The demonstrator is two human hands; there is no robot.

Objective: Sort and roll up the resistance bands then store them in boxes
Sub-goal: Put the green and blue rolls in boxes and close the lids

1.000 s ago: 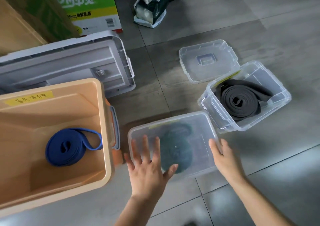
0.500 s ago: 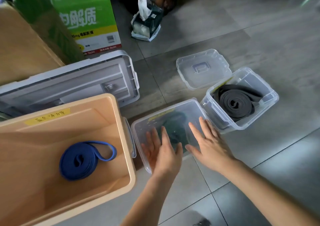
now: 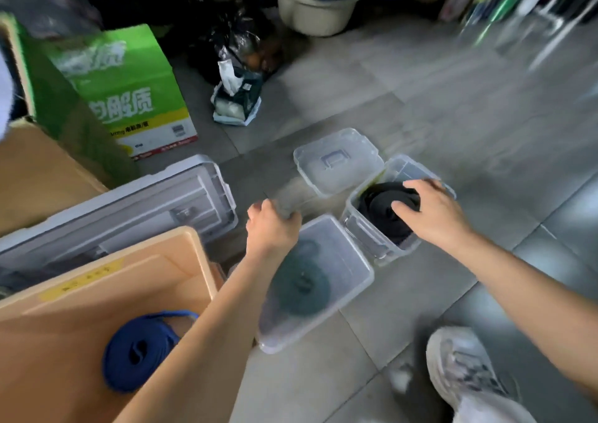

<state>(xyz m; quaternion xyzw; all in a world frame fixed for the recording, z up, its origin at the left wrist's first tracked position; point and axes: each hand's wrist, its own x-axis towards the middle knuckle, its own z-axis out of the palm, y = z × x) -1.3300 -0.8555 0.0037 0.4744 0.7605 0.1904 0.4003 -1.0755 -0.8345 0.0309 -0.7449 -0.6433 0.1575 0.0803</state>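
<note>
**Rubber rolled, one clear box left to close**

All three bands in view look sorted and coiled. The blue flat rubber band (image 3: 139,351) lies wound in the big peach plastic tub (image 3: 161,280). The dark green coil (image 3: 301,286) shows cloudy through the lidded clear plastic box (image 3: 349,260). The matte black coil (image 3: 378,209) sits in the open clear plastic box (image 3: 369,238) on the grey tiled floor (image 3: 420,115).

Your left hand (image 3: 273,225) has its fingers curled on the lidded box's far corner. Your right hand (image 3: 433,212) is over the black coil, fingers spread and gripping nothing; whether it touches, I cannot tell.

What remains, I judge, is closing up: the loose clear square lid (image 3: 336,163) lies just beyond the open box, and the ribbed grey tub lid (image 3: 129,209) lies beside the tub.
</note>
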